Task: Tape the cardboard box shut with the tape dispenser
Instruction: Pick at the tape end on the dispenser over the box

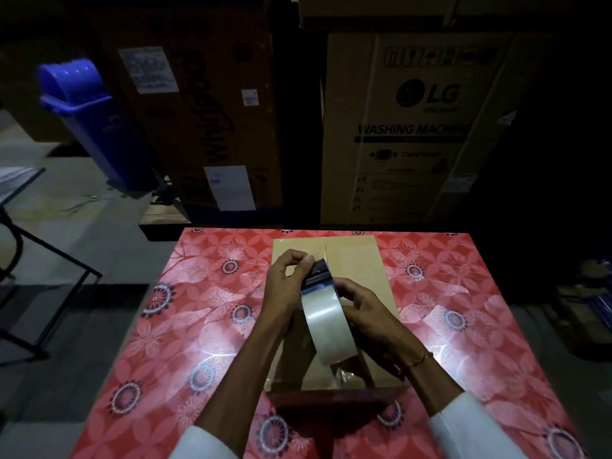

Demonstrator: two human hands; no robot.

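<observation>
A flat brown cardboard box (357,260) lies in the middle of the red flowered table (205,326), its two top flaps meeting along a centre seam. Above the box I hold a tape dispenser (326,326) loaded with a clear tape roll, its dark blade end pointing away from me. My right hand (367,316) grips the roll and dispenser from the right side. My left hand (288,279) pinches the tape end at the dark blade part with thumb and fingers. A crumpled bit of clear tape (346,372) hangs under the roll near the box's near edge.
Big cardboard appliance boxes (407,127) stand right behind the table. A blue swing-lid bin (96,120) stands at the back left. A black metal frame (49,260) is on the floor to the left. The room is dim.
</observation>
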